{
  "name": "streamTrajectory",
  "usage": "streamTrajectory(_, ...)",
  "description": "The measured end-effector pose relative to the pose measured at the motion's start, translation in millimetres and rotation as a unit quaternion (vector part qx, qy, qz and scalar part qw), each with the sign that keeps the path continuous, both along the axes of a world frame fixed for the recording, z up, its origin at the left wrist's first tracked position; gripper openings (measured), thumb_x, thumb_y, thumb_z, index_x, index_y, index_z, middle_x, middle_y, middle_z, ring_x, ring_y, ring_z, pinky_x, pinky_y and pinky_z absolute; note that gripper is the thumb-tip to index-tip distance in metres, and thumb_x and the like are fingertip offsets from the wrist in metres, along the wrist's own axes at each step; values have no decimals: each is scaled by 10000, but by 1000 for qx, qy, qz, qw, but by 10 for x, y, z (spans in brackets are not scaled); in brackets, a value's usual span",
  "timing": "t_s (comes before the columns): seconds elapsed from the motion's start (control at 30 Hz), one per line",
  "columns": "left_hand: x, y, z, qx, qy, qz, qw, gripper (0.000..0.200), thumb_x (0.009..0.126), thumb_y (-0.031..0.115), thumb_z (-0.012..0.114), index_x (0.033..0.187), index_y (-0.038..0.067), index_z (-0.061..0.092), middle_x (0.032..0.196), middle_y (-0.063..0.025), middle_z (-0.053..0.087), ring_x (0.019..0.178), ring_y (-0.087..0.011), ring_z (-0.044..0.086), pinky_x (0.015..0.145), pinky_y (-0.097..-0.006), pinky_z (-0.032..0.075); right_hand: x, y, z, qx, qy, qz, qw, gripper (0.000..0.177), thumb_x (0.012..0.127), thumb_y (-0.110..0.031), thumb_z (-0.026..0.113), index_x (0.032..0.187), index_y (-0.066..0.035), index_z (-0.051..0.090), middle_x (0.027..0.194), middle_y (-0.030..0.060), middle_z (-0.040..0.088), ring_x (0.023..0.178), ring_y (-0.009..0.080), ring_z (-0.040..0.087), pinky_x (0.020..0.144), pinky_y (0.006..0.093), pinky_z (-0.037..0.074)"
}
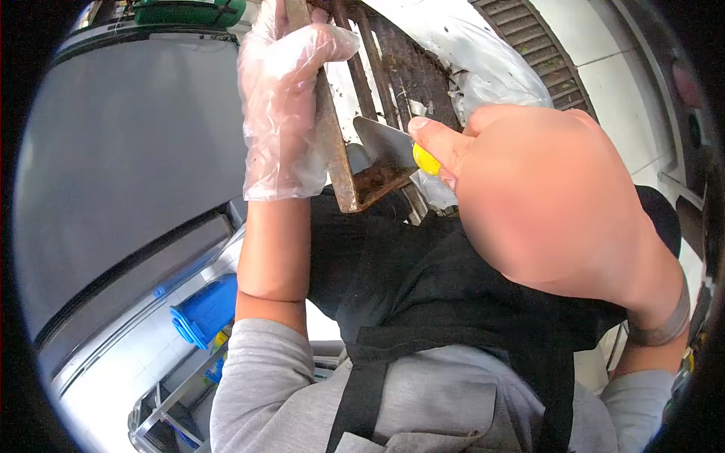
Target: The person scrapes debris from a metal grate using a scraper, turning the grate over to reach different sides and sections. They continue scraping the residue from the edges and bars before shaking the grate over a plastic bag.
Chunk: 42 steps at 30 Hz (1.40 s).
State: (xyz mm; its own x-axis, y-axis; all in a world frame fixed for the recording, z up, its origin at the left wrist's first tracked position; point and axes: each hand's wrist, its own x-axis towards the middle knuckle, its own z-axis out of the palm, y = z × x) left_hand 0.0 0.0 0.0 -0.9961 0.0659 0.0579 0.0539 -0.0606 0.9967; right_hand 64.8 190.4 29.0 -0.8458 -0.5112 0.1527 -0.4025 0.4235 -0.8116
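Note:
My left hand [281, 113], in a clear plastic glove, grips the side bar of a grimy metal rack [337, 151] with long slats, held tilted in front of me. The rack's lower corner hangs just above my black apron. In my right hand [540, 196] is a scraper [385, 145] with a wide metal blade and a yellow handle. Its blade lies inside the rack's lower end, close against the dark, crusted edge. My right thumb stretches along the handle, while the other fingers are mostly hidden behind the hand.
A white plastic bag [491, 64] with dark crumbs on it lies beyond the rack. Past it runs a slotted floor drain [529, 45] beside pale tiles. A large grey panel [136, 143] stands at left, with a blue plastic container [208, 309] below it.

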Motion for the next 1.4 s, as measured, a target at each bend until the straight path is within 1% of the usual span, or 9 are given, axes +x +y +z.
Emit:
streamTrajectory(0.1, -11, 242, -123, 54, 7, -19, 998, 786, 736, 92, 575, 1482, -117, 443, 1308, -135, 612, 1173, -189, 597, 983, -243, 457, -13, 114, 0, 141, 137, 52, 979, 391, 790, 39, 730, 1179, -1, 728, 734, 98, 565, 563, 272, 581, 515, 360, 477)
streamTrajectory(0.17, 10, 420, -146, 37, 48, 47, 997, 763, 729, 88, 574, 1458, -113, 474, 1264, -125, 627, 1120, -188, 613, 931, -238, 478, 28, 300, -341, 62, 91, 36, 993, 400, 783, 39, 730, 1181, -1, 724, 737, 87, 569, 561, 268, 582, 509, 360, 478)
streamTrajectory(0.3, -122, 39, -147, 15, -14, -14, 1000, 752, 716, 78, 573, 1440, -111, 496, 1235, -125, 638, 1088, -196, 626, 911, -237, 495, 76, 304, -352, 58, 77, 61, 994, 413, 777, 28, 740, 1187, -10, 722, 745, 80, 581, 565, 260, 593, 502, 357, 479)
streamTrajectory(0.37, -194, -102, -229, -88, -72, 47, 992, 758, 698, 52, 563, 1438, -103, 505, 1218, -119, 642, 1043, -186, 628, 892, -231, 500, 93, 237, -372, 35, 61, 49, 996, 421, 784, 6, 735, 1203, -11, 714, 730, 84, 575, 582, 270, 609, 523, 364, 494)
streamTrajectory(0.5, -125, -62, -153, 30, -11, 12, 999, 759, 688, 24, 551, 1436, -100, 508, 1225, -114, 635, 1043, -175, 619, 903, -226, 491, -70, 139, -545, 37, 50, 92, 994, 377, 822, -18, 716, 1199, -6, 716, 731, 99, 603, 607, 280, 627, 566, 366, 507)
streamTrajectory(0.6, -30, -222, -50, -20, 28, 70, 997, 749, 686, 11, 542, 1425, -100, 517, 1241, -117, 628, 1072, -181, 613, 932, -231, 481, -78, -40, -784, -112, -40, 75, 990, 329, 867, -43, 699, 1192, 2, 724, 771, 126, 665, 653, 287, 656, 623, 359, 521)
streamTrajectory(0.67, -87, -236, -114, 3, 0, 36, 999, 743, 690, 12, 542, 1424, -104, 513, 1264, -125, 621, 1131, -202, 606, 978, -243, 468, -145, 30, -1008, -151, -80, 73, 983, 294, 862, -122, 715, 1132, -16, 761, 1031, 166, 770, 897, 347, 746, 806, 388, 590)
streamTrajectory(0.8, -99, -232, -99, 18, -6, 31, 999, 764, 693, 14, 538, 1445, -112, 479, 1297, -143, 604, 1157, -213, 597, 1011, -259, 460, -322, -84, -1019, -188, 16, 129, 974, 309, 861, -121, 754, 1147, -5, 763, 1064, 182, 769, 957, 292, 761, 883, 338, 583)
streamTrajectory(1.4, -286, -335, -240, 90, 23, -61, 994, 765, 658, 21, 537, 1402, -134, 461, 1324, -203, 577, 1289, -289, 548, 1167, -364, 382, -431, -511, -1294, -307, -147, 116, 933, 362, 893, -280, 780, 1154, -29, 764, 941, 145, 785, 828, 158, 729, 802, 293, 552)
